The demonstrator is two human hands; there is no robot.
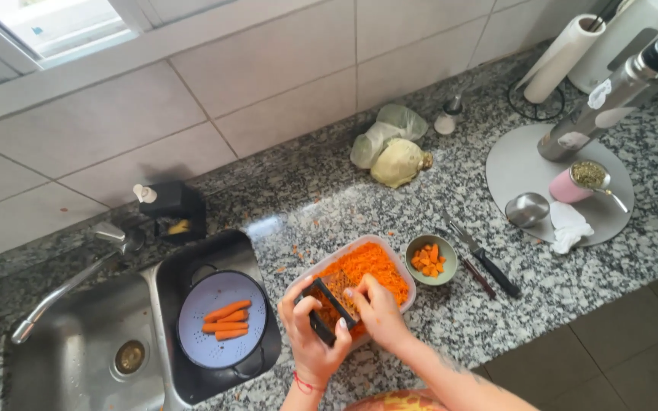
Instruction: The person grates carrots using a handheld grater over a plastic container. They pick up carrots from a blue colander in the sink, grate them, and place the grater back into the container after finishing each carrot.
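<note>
Speckled grey granite tabletop fills my view. Low centre, my left hand grips a black flat grater; my right hand fingers press something hidden against it, over the clear plastic tub of shredded carrot.

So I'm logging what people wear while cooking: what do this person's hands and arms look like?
Both arms are bare, with no sleeves or gloves. The left hand has a thin red string bracelet at the wrist. The right hand wears nothing visible; faint dark markings show on that forearm.

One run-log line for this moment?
left hand: holds black flat grater | right hand: on grater | below: clear plastic tub of grated carrot
</note>
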